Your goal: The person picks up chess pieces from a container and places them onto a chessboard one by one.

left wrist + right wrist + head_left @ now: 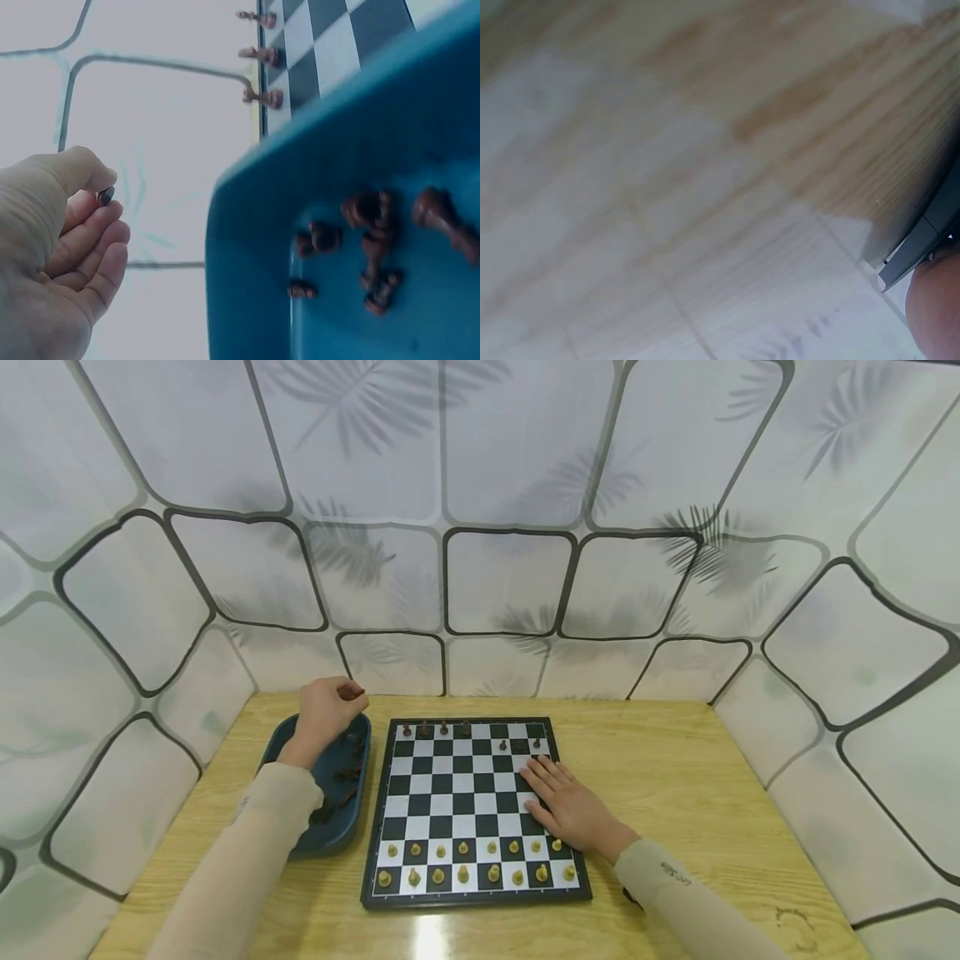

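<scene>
My left hand (324, 714) is raised over the far end of a blue tray (330, 843). Between its thumb and forefinger it pinches a small dark brown chess piece (106, 196), mostly hidden by the fingertips. Several reddish-brown chess pieces (379, 247) lie loose in the tray. Right of the tray is a black-and-white chessboard (442, 783). Fingers outstretched, my right hand (573, 810) rests on the board's right side. Brown pieces (443, 727) stand in the far rows, with a gap among them. Yellowish pieces (462, 873) fill the two near rows.
A light wooden table (660, 768) carries the board and tray. Patterned fabric walls (506, 581) enclose its back and both sides. In the right wrist view, the board's dark edge (919, 247) shows beside part of the hand.
</scene>
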`<state>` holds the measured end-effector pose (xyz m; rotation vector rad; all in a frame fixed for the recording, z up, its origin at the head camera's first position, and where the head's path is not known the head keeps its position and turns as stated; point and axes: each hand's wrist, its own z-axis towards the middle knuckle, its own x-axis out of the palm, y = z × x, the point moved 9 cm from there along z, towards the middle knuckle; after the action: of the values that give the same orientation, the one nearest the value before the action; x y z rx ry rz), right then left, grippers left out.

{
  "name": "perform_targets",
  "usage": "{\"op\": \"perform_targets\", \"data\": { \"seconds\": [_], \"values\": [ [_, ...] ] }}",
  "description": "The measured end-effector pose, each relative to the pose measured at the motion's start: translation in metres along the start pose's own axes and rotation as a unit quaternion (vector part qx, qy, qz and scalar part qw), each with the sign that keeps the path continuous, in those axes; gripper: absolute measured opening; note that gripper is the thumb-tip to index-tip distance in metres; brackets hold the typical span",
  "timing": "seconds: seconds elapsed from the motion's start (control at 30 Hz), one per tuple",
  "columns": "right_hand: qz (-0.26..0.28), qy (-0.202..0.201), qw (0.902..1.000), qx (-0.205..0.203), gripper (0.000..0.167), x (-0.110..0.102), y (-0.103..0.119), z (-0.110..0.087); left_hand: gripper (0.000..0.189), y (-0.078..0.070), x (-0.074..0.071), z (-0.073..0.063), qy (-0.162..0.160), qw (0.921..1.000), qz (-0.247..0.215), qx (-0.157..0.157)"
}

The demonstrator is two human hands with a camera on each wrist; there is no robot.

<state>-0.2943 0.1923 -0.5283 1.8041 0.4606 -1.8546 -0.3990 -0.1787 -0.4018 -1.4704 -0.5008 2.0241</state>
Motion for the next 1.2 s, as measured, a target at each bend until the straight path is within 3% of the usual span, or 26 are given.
{"op": "perform_targets", "data": {
  "seconds": [0.3, 0.6, 0.77, 0.97, 1.2],
  "values": [
    [0.006, 0.001, 1.0, 0.004, 0.065, 0.0, 0.0, -0.001, 0.021, -0.024, 0.029, 0.003, 0.032, 0.9987, -0.04, 0.009],
    [0.008, 0.002, 1.0, 0.003, 0.065, 0.001, 0.001, -0.001, 0.021, -0.049, 0.054, 0.002, 0.039, 0.9976, -0.049, 0.029],
    [0.001, 0.008, 1.0, 0.005, 0.065, 0.002, -0.001, 0.001, 0.021, -0.061, 0.071, 0.0, 0.067, 0.9952, -0.069, 0.022],
    [-0.002, 0.007, 1.0, 0.003, 0.065, 0.003, -0.002, 0.001, 0.017, -0.075, 0.094, -0.003, 0.091, 0.9935, -0.06, 0.031],
    [-0.001, 0.013, 0.9999, 0.007, 0.065, 0.005, -0.004, 0.001, 0.016, -0.091, 0.122, -0.01, 0.15, 0.9862, -0.054, 0.046]
  ]
}}
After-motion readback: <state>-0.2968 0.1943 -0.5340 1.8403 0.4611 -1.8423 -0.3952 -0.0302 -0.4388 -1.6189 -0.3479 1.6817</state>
